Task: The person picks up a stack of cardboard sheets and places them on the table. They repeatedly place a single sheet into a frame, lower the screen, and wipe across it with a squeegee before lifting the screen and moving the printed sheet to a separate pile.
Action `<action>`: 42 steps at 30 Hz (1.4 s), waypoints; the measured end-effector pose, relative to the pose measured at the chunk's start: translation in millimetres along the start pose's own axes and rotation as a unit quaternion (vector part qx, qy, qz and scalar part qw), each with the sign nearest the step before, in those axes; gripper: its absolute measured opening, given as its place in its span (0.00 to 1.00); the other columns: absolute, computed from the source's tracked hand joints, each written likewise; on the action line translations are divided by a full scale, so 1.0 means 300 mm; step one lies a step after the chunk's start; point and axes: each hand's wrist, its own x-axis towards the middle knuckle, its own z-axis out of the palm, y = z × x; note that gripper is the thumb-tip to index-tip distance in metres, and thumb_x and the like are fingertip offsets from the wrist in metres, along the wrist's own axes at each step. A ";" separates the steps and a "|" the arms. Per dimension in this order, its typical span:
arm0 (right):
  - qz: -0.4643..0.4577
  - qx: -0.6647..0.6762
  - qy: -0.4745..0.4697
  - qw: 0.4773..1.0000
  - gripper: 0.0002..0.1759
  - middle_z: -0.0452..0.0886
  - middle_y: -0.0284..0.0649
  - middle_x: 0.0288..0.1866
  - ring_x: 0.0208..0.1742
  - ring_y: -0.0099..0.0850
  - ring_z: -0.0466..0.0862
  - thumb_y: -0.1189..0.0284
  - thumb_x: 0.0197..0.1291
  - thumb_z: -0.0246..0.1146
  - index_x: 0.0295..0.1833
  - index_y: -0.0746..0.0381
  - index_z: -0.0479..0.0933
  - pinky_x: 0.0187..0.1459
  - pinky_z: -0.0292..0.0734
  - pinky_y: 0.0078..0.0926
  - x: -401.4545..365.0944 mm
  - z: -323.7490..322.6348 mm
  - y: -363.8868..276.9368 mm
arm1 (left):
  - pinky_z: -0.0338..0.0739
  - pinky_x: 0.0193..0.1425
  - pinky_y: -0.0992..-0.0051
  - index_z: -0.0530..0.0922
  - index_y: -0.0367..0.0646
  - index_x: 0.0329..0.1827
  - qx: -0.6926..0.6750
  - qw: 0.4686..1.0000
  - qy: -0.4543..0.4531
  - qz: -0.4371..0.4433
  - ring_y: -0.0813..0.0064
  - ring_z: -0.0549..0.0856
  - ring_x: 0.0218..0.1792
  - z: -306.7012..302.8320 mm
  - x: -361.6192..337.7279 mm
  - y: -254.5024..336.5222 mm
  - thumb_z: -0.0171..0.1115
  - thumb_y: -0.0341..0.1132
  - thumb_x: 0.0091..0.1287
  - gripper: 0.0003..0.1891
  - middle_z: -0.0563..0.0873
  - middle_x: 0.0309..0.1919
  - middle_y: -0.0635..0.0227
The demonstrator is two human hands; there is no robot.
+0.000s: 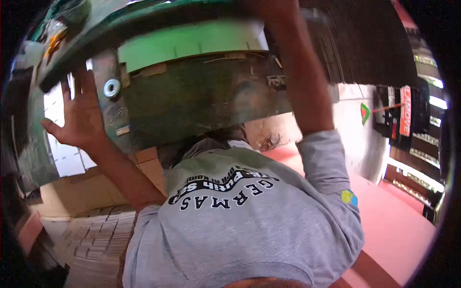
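My left hand (79, 113) is raised at the left with fingers stretched apart, its fingertips right at the end of a long dark bar (144, 41). The bar slants across the top of the view. My right hand (278, 9) is at the top edge, blurred and partly cut off, near the bar's other end; its fingers do not show clearly. Below the bar, a pale sheet tinted green (192, 43) lies on a dark, worn worktable (192, 96). A light-blue ring-shaped roll (112, 88) sits on the table just right of my left hand.
White sheets (65, 153) lie beyond my left hand. Stacked paper or card bundles (103, 235) stand at lower left. An orange item (55, 45) is at the upper left. To the right are a pink surface (394, 211) and dark shelving (418, 153) with a red lettered strip (406, 110).
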 end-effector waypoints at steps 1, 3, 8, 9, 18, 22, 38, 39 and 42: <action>-0.004 0.026 0.016 1.000 0.19 0.87 0.40 0.35 0.35 0.32 0.88 0.58 0.52 0.77 0.41 0.62 0.85 0.40 0.83 0.33 -0.074 -0.002 -0.046 | 0.52 0.79 0.40 0.56 0.30 0.76 -0.045 0.998 0.035 -0.011 0.43 0.59 0.75 -0.038 -0.006 0.049 0.45 0.70 0.68 0.50 0.58 0.75 0.40; 0.071 0.014 -0.018 0.997 0.20 0.87 0.39 0.36 0.36 0.30 0.87 0.57 0.53 0.77 0.41 0.62 0.85 0.40 0.82 0.29 -0.226 -0.016 -0.125 | 0.68 0.72 0.52 0.65 0.37 0.74 0.055 0.979 0.163 -0.111 0.58 0.72 0.69 -0.083 -0.044 0.084 0.41 0.68 0.72 0.43 0.73 0.68 0.52; 0.146 0.019 -0.073 0.986 0.28 0.84 0.37 0.29 0.27 0.33 0.85 0.45 0.48 0.77 0.32 0.61 0.80 0.31 0.80 0.31 -0.367 0.069 0.035 | 0.70 0.70 0.62 0.66 0.35 0.74 0.406 0.898 0.137 -0.094 0.54 0.81 0.58 -0.232 -0.128 -0.032 0.40 0.66 0.75 0.41 0.82 0.60 0.53; 0.149 0.015 -0.105 0.983 0.28 0.84 0.38 0.29 0.27 0.33 0.85 0.44 0.49 0.76 0.34 0.60 0.81 0.32 0.80 0.32 -0.359 0.102 0.087 | 0.71 0.67 0.61 0.70 0.36 0.71 0.458 0.876 0.128 -0.084 0.54 0.82 0.56 -0.275 -0.099 -0.056 0.41 0.68 0.73 0.42 0.84 0.56 0.52; 0.083 -0.040 -0.356 0.930 0.33 0.87 0.41 0.34 0.36 0.43 0.88 0.34 0.52 0.66 0.43 0.54 0.86 0.38 0.81 0.40 -0.202 0.569 0.086 | 0.75 0.52 0.48 0.81 0.38 0.50 0.752 0.632 0.180 -0.046 0.39 0.84 0.47 -0.313 -0.082 -0.209 0.45 0.73 0.68 0.41 0.86 0.41 0.42; -0.047 -0.135 -0.320 0.937 0.30 0.84 0.41 0.33 0.35 0.43 0.86 0.38 0.54 0.66 0.37 0.57 0.82 0.35 0.80 0.39 -0.254 0.743 0.082 | 0.76 0.50 0.48 0.81 0.37 0.48 0.728 0.662 0.177 -0.027 0.40 0.85 0.46 -0.322 -0.091 -0.208 0.44 0.70 0.70 0.39 0.86 0.42 0.42; -0.036 -0.079 -0.349 0.933 0.37 0.83 0.42 0.28 0.32 0.45 0.85 0.32 0.48 0.66 0.36 0.59 0.83 0.35 0.79 0.43 -0.172 0.755 0.105 | 0.78 0.46 0.49 0.81 0.38 0.49 0.698 0.695 0.169 -0.030 0.42 0.86 0.43 -0.318 -0.094 -0.201 0.49 0.67 0.71 0.35 0.87 0.42 0.46; -0.043 -0.099 -0.333 0.937 0.38 0.83 0.43 0.28 0.32 0.46 0.85 0.30 0.47 0.65 0.37 0.59 0.84 0.35 0.79 0.44 -0.183 0.781 0.116 | 0.78 0.46 0.49 0.81 0.38 0.49 0.701 0.692 0.173 -0.017 0.42 0.86 0.43 -0.320 -0.096 -0.206 0.49 0.66 0.71 0.34 0.87 0.42 0.46; -0.070 -0.057 -0.306 0.948 0.30 0.82 0.40 0.29 0.30 0.42 0.84 0.39 0.48 0.72 0.33 0.58 0.82 0.32 0.80 0.39 -0.267 0.744 0.077 | 0.77 0.48 0.50 0.81 0.38 0.49 0.698 0.694 0.174 -0.018 0.41 0.85 0.44 -0.316 -0.092 -0.198 0.48 0.67 0.71 0.35 0.87 0.42 0.44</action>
